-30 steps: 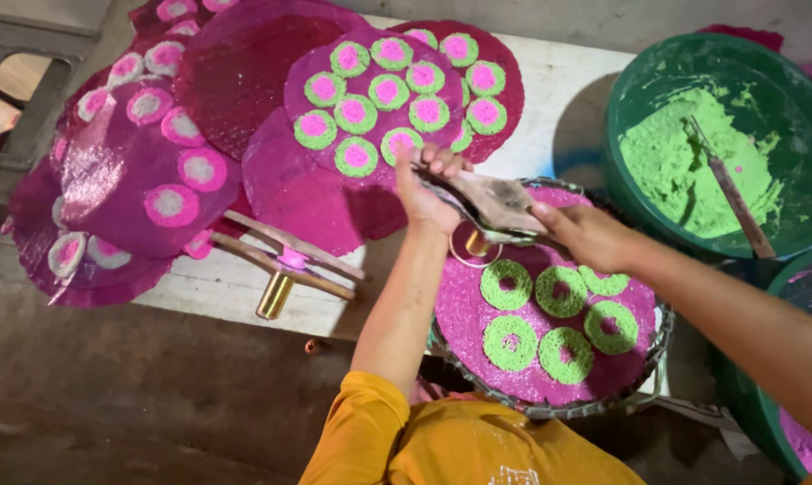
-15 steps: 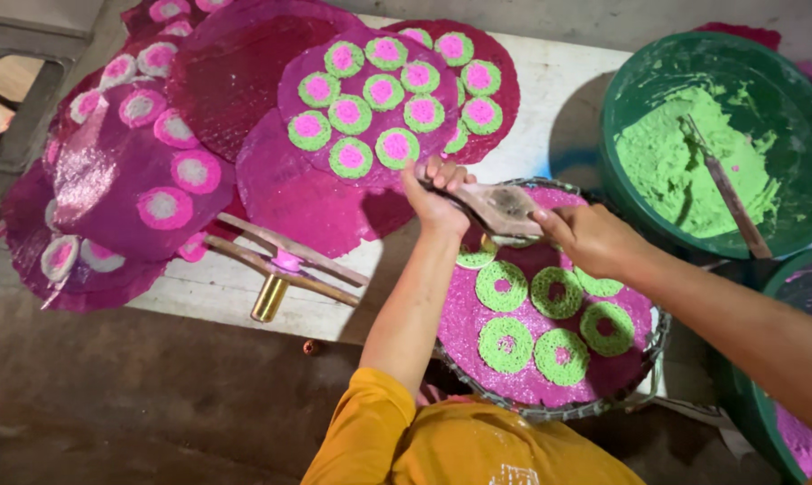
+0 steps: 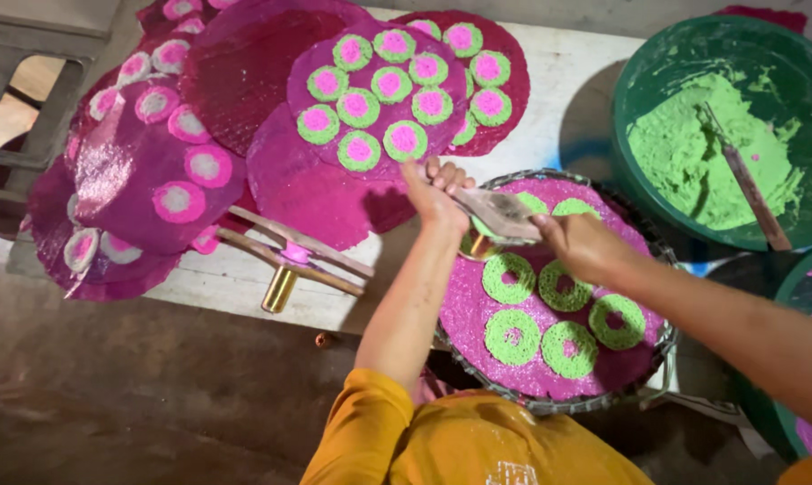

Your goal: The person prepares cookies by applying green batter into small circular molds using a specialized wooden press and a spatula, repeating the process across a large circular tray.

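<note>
Across pale worktable (image 3: 558,99): overlapping magenta discs (image 3: 244,81) crowd left, green tub (image 3: 738,126) at right edge. Round tray (image 3: 549,406) (magenta sheet, green rings) nearest. Left hand (image 3: 434,193) and right hand (image 3: 581,244) both closed on press tool (image 3: 500,216) above tray. Bare strip at near edge.

The round tray (image 3: 639,395) looks like woven wire metal, and the pink sheet (image 3: 478,314) on it has a rough, grainy, matt surface. The green bucket (image 3: 644,81) is smooth plastic holding a lumpy green paste (image 3: 693,153). The press (image 3: 500,214) looks like dull wood with a shiny brass tube.
</note>
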